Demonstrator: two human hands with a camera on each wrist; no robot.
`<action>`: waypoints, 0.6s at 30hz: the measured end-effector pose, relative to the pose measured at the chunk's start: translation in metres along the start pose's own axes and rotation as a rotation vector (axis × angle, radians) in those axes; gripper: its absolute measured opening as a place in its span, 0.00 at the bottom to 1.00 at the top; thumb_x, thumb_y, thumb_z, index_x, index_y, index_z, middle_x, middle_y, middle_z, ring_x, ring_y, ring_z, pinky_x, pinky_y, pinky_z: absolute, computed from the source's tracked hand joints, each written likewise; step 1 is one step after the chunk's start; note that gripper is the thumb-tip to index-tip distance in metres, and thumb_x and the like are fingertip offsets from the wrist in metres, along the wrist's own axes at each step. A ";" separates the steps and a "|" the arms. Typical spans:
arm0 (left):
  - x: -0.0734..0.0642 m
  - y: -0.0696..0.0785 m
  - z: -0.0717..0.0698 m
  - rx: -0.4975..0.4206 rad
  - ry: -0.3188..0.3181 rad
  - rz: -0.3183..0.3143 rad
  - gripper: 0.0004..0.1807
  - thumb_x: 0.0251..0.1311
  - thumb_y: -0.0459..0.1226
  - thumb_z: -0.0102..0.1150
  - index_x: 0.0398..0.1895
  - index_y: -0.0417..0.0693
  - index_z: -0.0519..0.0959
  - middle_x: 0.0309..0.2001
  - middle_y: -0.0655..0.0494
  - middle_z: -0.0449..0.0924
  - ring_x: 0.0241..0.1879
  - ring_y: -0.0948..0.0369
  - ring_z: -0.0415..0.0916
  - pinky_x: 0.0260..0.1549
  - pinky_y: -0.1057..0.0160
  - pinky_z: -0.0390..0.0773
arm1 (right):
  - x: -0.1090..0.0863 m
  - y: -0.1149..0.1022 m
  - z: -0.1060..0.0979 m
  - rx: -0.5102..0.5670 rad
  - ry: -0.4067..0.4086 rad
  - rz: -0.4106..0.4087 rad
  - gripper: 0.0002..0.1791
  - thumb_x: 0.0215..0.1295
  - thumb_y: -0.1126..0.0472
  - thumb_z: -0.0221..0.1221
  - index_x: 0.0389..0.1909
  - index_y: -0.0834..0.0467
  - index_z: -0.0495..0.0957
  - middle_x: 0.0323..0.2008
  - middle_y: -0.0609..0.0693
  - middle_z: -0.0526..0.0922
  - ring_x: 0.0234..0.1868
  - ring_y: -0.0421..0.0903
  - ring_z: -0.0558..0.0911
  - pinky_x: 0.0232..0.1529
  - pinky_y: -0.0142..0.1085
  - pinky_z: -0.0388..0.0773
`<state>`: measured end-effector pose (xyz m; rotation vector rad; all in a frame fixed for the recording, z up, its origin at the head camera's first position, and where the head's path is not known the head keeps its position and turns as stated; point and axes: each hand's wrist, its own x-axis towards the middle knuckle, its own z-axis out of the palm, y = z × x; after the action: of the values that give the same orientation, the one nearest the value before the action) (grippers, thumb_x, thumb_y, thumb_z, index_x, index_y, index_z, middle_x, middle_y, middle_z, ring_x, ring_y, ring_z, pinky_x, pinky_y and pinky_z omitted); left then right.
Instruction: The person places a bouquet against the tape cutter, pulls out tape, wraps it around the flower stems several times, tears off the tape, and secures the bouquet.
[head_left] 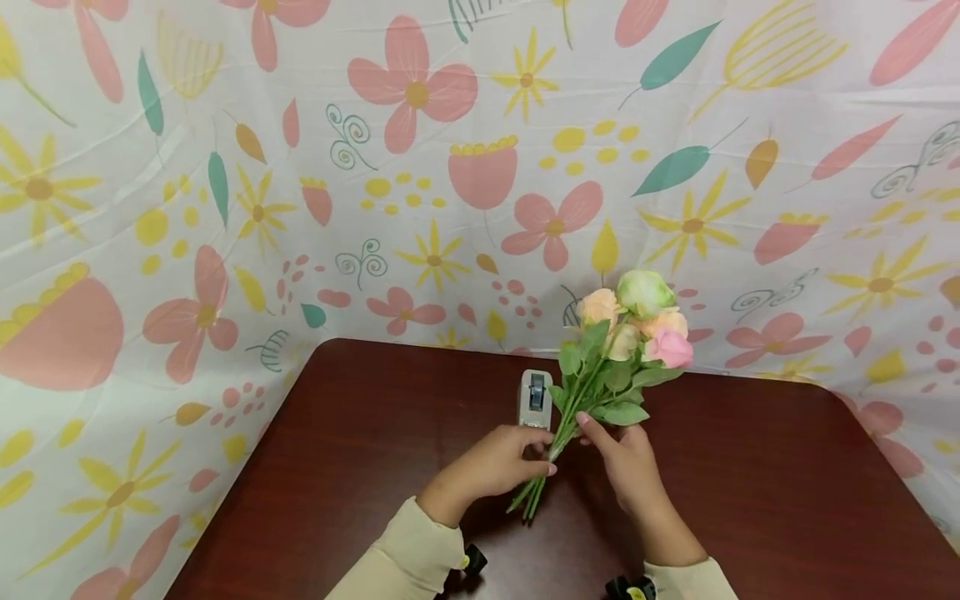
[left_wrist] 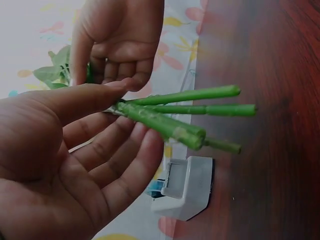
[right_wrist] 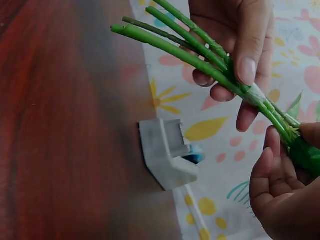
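A bouquet of artificial flowers (head_left: 621,342) with peach, pale green and pink blooms is held at a slant over the table. My left hand (head_left: 502,458) pinches its green stems (right_wrist: 200,62) between thumb and fingers, a little above their cut ends. Just under the leaves, my right hand (head_left: 630,467) holds the same stems, thumb on top and fingers curled behind. A shiny clear band of tape (right_wrist: 257,97) shows on the stems between the hands. Behind the left hand stands a pale grey tape dispenser (head_left: 536,396), its near end partly covered.
The dark reddish-brown table (head_left: 375,400) runs back to a white cloth (head_left: 450,250) printed with flowers and leaves, which hangs behind and along the left side. Black straps (head_left: 472,560) sit at both wrists by the cream sleeves (head_left: 405,550).
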<state>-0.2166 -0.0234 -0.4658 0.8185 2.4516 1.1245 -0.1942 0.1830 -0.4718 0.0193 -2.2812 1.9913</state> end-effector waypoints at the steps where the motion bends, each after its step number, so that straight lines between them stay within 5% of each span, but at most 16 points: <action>1: 0.000 0.000 0.001 -0.002 -0.015 -0.003 0.22 0.68 0.43 0.64 0.64 0.53 0.79 0.41 0.64 0.83 0.35 0.73 0.77 0.37 0.70 0.77 | 0.000 0.002 -0.001 0.001 -0.002 0.006 0.23 0.75 0.54 0.57 0.63 0.62 0.71 0.42 0.40 0.81 0.39 0.41 0.82 0.44 0.35 0.82; 9: 0.002 -0.004 0.008 -0.118 -0.119 -0.095 0.27 0.66 0.40 0.66 0.68 0.50 0.74 0.36 0.62 0.81 0.26 0.63 0.81 0.29 0.67 0.79 | 0.000 0.015 -0.003 -0.039 -0.021 0.074 0.21 0.76 0.54 0.56 0.61 0.64 0.71 0.42 0.46 0.81 0.39 0.43 0.82 0.44 0.39 0.82; 18: 0.005 -0.008 0.020 -0.119 -0.128 -0.146 0.30 0.64 0.39 0.68 0.68 0.45 0.73 0.36 0.61 0.82 0.24 0.63 0.79 0.32 0.67 0.78 | 0.006 0.026 -0.004 -0.047 -0.040 0.185 0.21 0.77 0.55 0.55 0.61 0.65 0.71 0.42 0.51 0.81 0.40 0.46 0.83 0.44 0.40 0.82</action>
<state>-0.2134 -0.0122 -0.4850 0.6440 2.2753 1.1154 -0.2017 0.1914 -0.4966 -0.1624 -2.4356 2.0379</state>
